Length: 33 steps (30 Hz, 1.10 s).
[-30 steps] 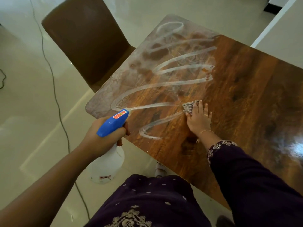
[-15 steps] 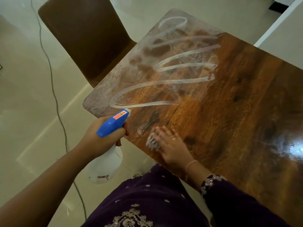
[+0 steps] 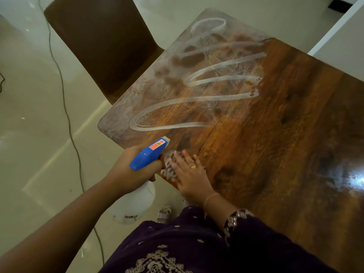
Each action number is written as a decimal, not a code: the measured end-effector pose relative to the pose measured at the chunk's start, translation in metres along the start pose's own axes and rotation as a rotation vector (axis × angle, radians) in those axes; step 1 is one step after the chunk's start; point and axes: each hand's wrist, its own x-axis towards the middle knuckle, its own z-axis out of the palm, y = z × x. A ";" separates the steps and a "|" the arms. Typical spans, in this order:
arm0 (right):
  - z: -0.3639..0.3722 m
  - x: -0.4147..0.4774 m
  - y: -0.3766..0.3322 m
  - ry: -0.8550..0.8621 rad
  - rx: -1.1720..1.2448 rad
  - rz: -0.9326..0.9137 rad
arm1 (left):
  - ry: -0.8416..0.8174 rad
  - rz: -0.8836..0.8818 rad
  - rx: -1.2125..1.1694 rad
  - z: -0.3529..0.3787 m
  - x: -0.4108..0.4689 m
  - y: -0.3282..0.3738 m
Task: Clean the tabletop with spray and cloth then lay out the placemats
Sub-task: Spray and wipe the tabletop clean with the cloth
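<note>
From the head camera: the left hand [image 3: 136,166] is gripping the spray bottle [image 3: 147,154], fingers curled round its neck, just off the tabletop [image 3: 256,144]. The right hand [image 3: 191,174], fingers straight, is pressing the cloth [image 3: 169,168] onto the near edge, below the white streaks [image 3: 197,99].

No wording here is legible. The spray bottle [image 3: 146,156] has a small red sticker [image 3: 156,145] on its blue head, its print too fine to make out, and a red-and-black label [image 3: 130,216] near its base is blurred.
</note>
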 end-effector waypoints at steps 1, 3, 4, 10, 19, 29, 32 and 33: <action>0.005 -0.007 0.000 -0.019 -0.019 -0.062 | 0.000 0.001 -0.002 0.001 0.001 0.001; 0.008 -0.014 0.020 -0.053 -0.073 -0.141 | 0.002 0.003 0.000 0.002 0.006 0.002; 0.005 -0.014 0.037 -0.063 -0.091 -0.160 | 0.000 0.006 0.003 0.002 0.008 0.003; -0.043 0.010 0.162 0.062 -0.031 0.288 | 0.003 -0.002 0.026 0.007 0.021 0.010; -0.039 0.027 0.114 0.097 0.035 0.235 | -0.011 0.022 0.051 0.026 0.037 0.029; -0.028 0.006 0.132 -0.021 -0.089 -0.154 | -0.121 0.022 0.047 0.035 0.061 0.036; -0.050 0.021 0.183 0.018 -0.015 0.167 | -0.165 0.039 0.055 0.035 0.070 0.036; -0.057 0.026 0.196 0.028 0.018 0.291 | -0.175 0.040 0.049 0.035 0.074 0.036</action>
